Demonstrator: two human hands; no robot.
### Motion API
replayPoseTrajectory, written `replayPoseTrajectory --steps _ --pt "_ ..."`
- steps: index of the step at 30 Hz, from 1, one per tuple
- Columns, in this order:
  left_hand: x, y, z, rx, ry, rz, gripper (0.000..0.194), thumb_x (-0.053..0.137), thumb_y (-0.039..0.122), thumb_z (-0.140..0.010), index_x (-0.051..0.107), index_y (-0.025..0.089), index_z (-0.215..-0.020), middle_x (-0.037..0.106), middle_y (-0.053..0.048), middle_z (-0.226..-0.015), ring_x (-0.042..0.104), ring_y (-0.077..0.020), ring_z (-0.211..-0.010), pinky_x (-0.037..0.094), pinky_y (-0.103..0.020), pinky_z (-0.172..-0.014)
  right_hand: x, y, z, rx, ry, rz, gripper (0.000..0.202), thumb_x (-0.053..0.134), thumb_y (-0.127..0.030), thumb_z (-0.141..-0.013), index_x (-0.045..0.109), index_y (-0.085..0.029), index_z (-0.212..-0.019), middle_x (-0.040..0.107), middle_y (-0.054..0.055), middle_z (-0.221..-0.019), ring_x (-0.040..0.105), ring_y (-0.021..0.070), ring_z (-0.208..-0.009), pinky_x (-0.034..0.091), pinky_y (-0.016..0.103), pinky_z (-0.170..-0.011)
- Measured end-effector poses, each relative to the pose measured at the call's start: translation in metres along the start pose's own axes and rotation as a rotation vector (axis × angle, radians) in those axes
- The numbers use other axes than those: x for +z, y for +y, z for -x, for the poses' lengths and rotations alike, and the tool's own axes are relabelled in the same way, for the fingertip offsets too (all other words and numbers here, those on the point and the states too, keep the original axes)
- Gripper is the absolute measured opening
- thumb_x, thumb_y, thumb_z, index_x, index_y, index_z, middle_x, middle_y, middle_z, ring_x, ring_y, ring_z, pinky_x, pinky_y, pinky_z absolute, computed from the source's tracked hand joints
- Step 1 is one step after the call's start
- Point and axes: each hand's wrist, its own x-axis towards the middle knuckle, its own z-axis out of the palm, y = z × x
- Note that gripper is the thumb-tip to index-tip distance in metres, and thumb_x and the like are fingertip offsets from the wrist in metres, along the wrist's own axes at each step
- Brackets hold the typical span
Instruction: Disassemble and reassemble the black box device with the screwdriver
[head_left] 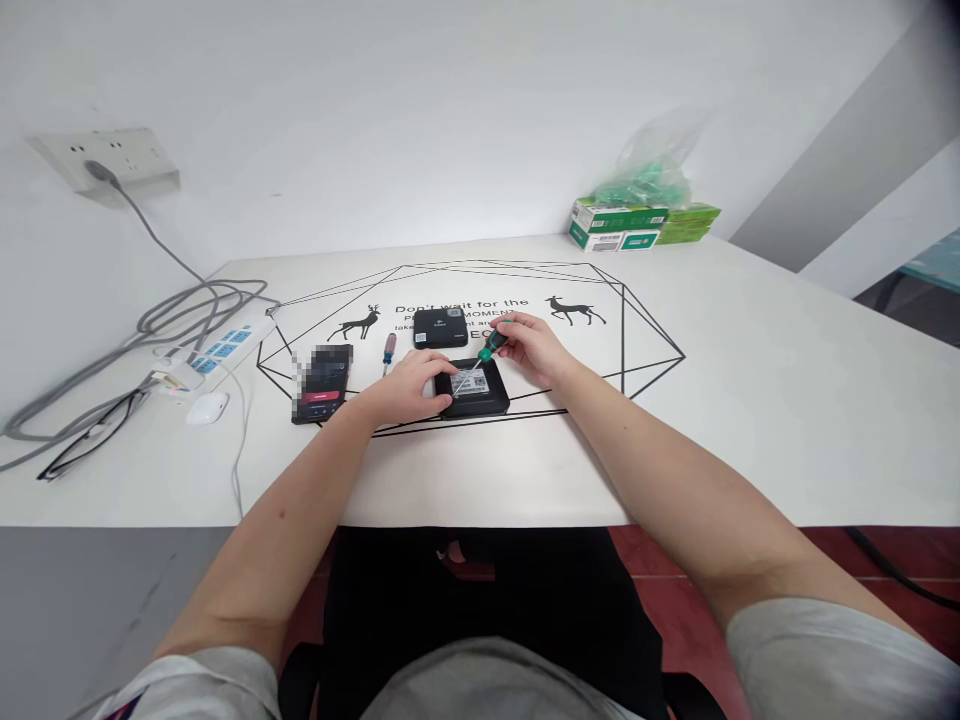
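Observation:
A black open case (491, 403) lies on the table, with a flat metal part bearing a white label (471, 381) inside it. My left hand (412, 387) grips the left side of this case, fingers over its far edge and thumb at the near left corner. Closed around a green and black screwdriver (493, 344), my right hand (531, 345) holds it slanted over the case. Its shaft points down to the left, toward the labelled part near my left thumb; whether the tip touches is too small to tell. Just behind lies a black square box or cover (440, 328) with small stickers.
A second screwdriver (389, 350) and a phone (324, 383) lie left of my left hand. Farther left are a power strip (232, 350), coiled cables, a white earphone case (207, 408) and glasses (94, 436). Green boxes (619, 222) stand against the wall at back right.

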Motion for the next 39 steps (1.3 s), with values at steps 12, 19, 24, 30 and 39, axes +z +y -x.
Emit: replayPoseTrajectory --steps 12,19,24,30,39 --pt "0.001 -0.004 -0.004 -0.015 0.022 -0.032 0.040 0.059 0.037 -0.099 0.073 0.025 -0.135 0.067 -0.013 -0.148 0.057 -0.0347 -0.144 0.046 -0.058 -0.128 0.002 0.000 0.003 0.002 -0.047 0.006 0.032 0.099 -0.035 -0.071 0.076 -0.020 -0.088 0.077 0.003 -0.076 0.066 0.0131 -0.064 0.053 0.026 -0.057" --pt "0.000 -0.004 -0.004 -0.033 0.021 -0.024 0.040 0.059 0.042 -0.100 0.072 0.026 -0.135 0.067 -0.012 -0.148 0.056 -0.0345 -0.145 0.046 -0.057 -0.128 0.002 0.000 0.003 0.012 -0.043 0.004 0.032 0.099 -0.035 -0.071 0.077 -0.019 -0.088 0.078 0.004 -0.077 0.067 0.0134 -0.065 0.053 0.026 -0.057" --pt "0.001 -0.005 -0.004 -0.033 0.011 -0.026 0.042 0.059 0.043 -0.101 0.071 0.025 -0.137 0.066 -0.012 -0.149 0.054 -0.0343 -0.146 0.044 -0.056 -0.128 0.002 0.000 0.003 0.011 -0.044 -0.008 0.035 0.101 -0.037 -0.070 0.077 -0.018 -0.087 0.077 0.004 -0.075 0.067 0.0128 -0.064 0.052 0.025 -0.057" --pt "0.002 -0.008 -0.005 -0.032 0.011 -0.038 0.042 0.060 0.043 -0.100 0.071 0.025 -0.137 0.066 -0.013 -0.149 0.055 -0.0347 -0.145 0.044 -0.057 -0.128 0.002 0.001 0.003 0.017 -0.044 0.006 0.034 0.100 -0.036 -0.072 0.077 -0.019 -0.088 0.078 0.003 -0.077 0.068 0.0137 -0.066 0.053 0.026 -0.058" --pt "0.002 -0.010 -0.005 -0.026 0.022 -0.032 0.040 0.061 0.043 -0.100 0.072 0.026 -0.135 0.067 -0.013 -0.147 0.055 -0.0353 -0.144 0.044 -0.059 -0.128 0.002 -0.001 0.004 0.009 -0.043 0.005 0.030 0.098 -0.035 -0.074 0.076 -0.020 -0.088 0.077 0.003 -0.077 0.067 0.0133 -0.066 0.053 0.026 -0.058"
